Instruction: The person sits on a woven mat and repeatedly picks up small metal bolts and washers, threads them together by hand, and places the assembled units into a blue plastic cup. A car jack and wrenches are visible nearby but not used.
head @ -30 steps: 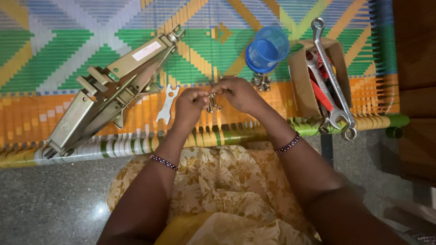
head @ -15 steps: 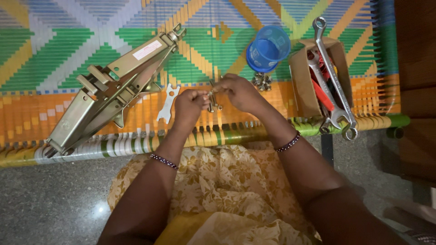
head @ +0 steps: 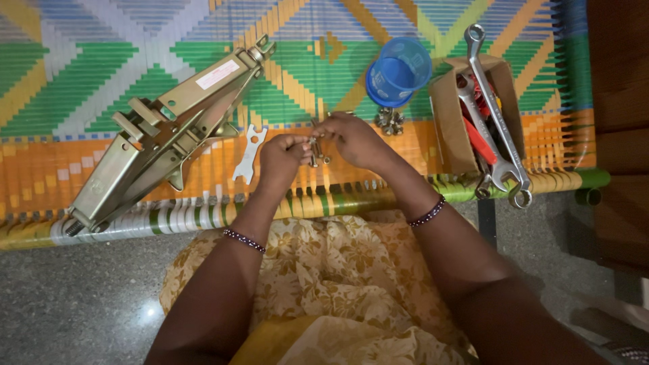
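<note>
My left hand (head: 282, 154) and my right hand (head: 353, 138) meet over the woven mat, both pinching a small metal bolt with a nut (head: 316, 150) between their fingertips. A flat metal spanner (head: 249, 154) lies on the mat just left of my left hand. A small pile of nuts and bolts (head: 390, 120) sits beyond my right hand, beside a blue plastic cup (head: 399, 71). Beaded bracelets circle both wrists.
A folded scissor jack (head: 162, 135) lies diagonally at the left. At the right a cardboard box (head: 449, 122) holds long combination wrenches (head: 497, 115) and red-handled tools. The colourful woven cot (head: 81, 74) ends at a wrapped rail (head: 203, 213); grey stone floor lies below.
My hands have shifted only slightly while turning the small bolt; everything else on the mat stays where it was.
</note>
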